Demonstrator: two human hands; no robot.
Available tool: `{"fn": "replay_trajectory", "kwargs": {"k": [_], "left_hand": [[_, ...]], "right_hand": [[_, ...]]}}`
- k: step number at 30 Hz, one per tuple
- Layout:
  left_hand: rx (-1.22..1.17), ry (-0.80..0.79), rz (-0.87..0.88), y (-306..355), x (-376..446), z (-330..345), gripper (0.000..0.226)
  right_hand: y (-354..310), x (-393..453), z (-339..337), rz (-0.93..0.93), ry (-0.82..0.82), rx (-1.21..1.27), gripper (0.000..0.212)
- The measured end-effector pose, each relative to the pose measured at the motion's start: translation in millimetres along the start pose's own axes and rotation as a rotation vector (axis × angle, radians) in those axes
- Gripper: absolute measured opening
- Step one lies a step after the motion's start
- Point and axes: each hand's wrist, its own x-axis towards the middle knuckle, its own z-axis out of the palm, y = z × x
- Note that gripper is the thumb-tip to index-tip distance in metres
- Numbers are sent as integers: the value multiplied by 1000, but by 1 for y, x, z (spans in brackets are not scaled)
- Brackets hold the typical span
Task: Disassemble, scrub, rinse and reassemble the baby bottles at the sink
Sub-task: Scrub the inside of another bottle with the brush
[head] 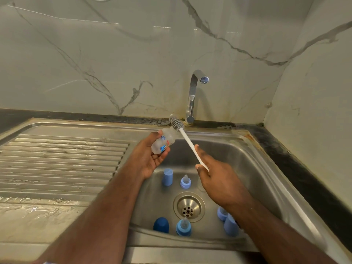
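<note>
Sink (253, 168) holds blue caps (167, 177), seemingly six.

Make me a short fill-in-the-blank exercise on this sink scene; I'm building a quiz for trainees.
1. The left hand holds a clear ____.
2. The right hand grips the white handle of the bottle brush, whose bristles are ____ the bottle's mouth.
3. The faucet is running ____ water.
4. The blue caps and teats lie in the sink basin around the ____.

Missing words: bottle; outside; no; drain
</note>
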Motion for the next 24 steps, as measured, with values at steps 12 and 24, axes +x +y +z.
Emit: {"fn": "replay_trajectory", "kwargs": {"k": [12,24], "left_hand": [[19,4,31,1,2,-3,58],[96,-72,119,-3,1,-3,39]], "right_hand": [[3,-5,-2,-14,-16,8,57],[5,-4,-6,27,-44,-19,57]]}}
